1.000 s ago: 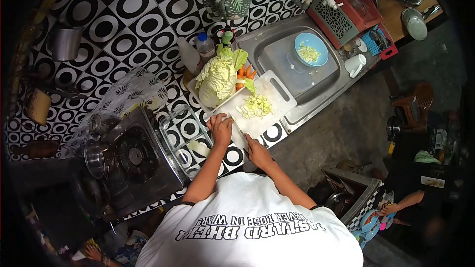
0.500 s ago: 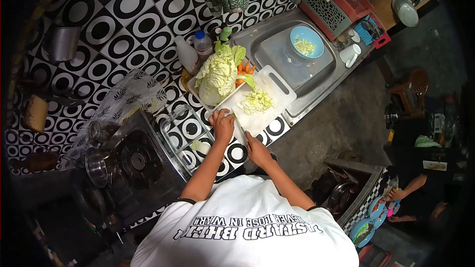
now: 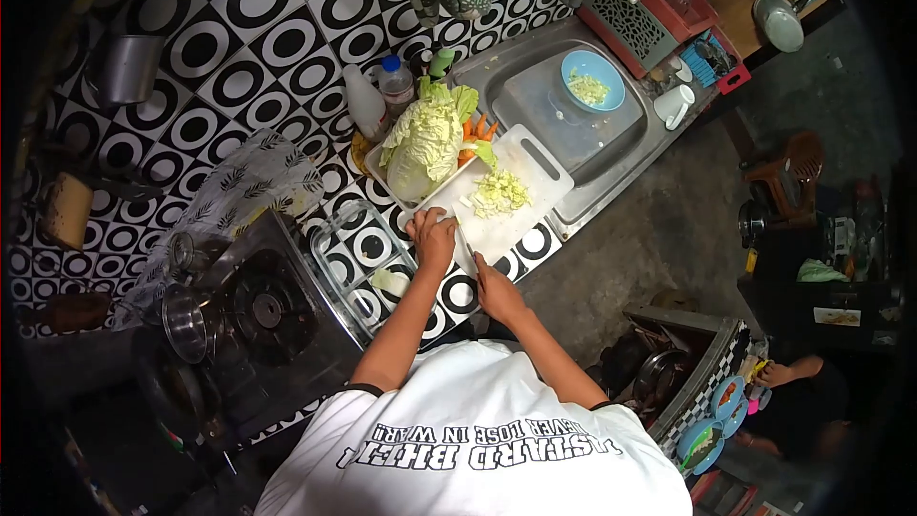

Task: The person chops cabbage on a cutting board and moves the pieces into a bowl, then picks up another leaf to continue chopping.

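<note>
My left hand (image 3: pixel 434 237) presses down on a piece of cabbage at the near end of the white cutting board (image 3: pixel 528 175). My right hand (image 3: pixel 496 290) grips a knife (image 3: pixel 466 253) whose blade points toward the left hand's fingers. A pile of chopped cabbage (image 3: pixel 500 193) lies in the middle of the board. A whole napa cabbage (image 3: pixel 421 139) and some carrots (image 3: pixel 475 131) rest in a tray just beyond the board.
A steel sink (image 3: pixel 573 105) holds a blue bowl (image 3: pixel 591 78) of chopped cabbage. Bottles (image 3: pixel 381 96) stand by the patterned wall. A clear glass dish (image 3: pixel 366 268) lies left of my arm, next to a gas stove (image 3: pixel 260 311). Another person sits at the lower right (image 3: pixel 798 377).
My hands stay at the board's near end with small cutting movements. The view has shifted slightly. The person at the lower right has drawn their arm back.
</note>
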{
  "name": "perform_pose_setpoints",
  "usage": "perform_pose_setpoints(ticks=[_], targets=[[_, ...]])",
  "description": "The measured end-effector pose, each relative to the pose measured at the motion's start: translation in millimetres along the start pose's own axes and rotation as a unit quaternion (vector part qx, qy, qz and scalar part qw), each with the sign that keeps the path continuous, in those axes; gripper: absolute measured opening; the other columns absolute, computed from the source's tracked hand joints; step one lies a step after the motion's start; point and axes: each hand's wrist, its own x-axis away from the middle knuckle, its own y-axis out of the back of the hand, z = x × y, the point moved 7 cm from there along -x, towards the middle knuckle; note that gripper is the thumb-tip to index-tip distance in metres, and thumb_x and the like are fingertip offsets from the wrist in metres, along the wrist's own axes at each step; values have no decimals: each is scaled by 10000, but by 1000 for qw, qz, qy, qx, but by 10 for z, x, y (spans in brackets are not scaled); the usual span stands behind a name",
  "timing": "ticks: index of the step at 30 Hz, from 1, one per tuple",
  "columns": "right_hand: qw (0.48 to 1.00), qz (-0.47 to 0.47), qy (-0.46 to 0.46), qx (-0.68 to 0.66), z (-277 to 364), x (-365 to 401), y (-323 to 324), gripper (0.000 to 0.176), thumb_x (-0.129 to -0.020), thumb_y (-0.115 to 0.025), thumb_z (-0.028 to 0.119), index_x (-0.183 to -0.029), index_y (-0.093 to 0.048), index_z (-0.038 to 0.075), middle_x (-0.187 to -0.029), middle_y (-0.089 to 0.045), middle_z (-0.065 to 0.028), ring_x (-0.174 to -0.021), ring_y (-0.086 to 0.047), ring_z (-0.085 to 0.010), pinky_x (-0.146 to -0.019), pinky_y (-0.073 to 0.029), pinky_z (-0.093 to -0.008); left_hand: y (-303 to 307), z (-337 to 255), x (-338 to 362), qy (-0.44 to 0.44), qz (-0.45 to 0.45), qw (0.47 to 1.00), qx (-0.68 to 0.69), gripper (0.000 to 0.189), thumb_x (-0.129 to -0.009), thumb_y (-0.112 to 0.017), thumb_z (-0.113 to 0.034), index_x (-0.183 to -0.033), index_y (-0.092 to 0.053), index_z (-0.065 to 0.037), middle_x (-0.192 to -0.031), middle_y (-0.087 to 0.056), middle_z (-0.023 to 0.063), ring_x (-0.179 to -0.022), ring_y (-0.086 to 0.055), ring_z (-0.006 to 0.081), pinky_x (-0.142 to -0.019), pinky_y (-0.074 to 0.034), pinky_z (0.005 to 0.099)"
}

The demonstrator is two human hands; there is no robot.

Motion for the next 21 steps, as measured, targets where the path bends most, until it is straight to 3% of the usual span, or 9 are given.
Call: perform_pose_setpoints(ticks=[11, 13, 21], targets=[[999, -28, 32, 15, 125, -35, 115, 497, -919, -468, 65, -1388, -358, -53, -1060, -604, -295, -949, -597, -445, -809, -475, -496, -39, 21, 2, 7, 7, 1000, 2, 91, -711, -745, -111, -796, -749, -142, -1023, -619, 13, -1049, -499, 232, -945, -295, 434], [999, -23, 25, 13, 173, -29, 132, 498, -918, -463, 61, -1389, -354, -58, -1052, -604, -293, -938, -596, -448, -801, -475, -499, -4, -1, -4, -5, -6, 1000, -9, 101, -691, -762, -106, -790, -747, -121, -1005, -638, 7, -1012, -524, 224, -905, -301, 398], [999, 10, 23, 33, 135, -33, -14, 582, -872, -491, 29, -1410, -298, -85, -989, -620, -291, -903, -605, -455, -793, -479, -504, 24, -17, -12, -15, -4, 1000, -8, 112, -688, -765, -106, -798, -749, -126, -1000, -638, 7, -1003, -529, 223, -901, -307, 395]])
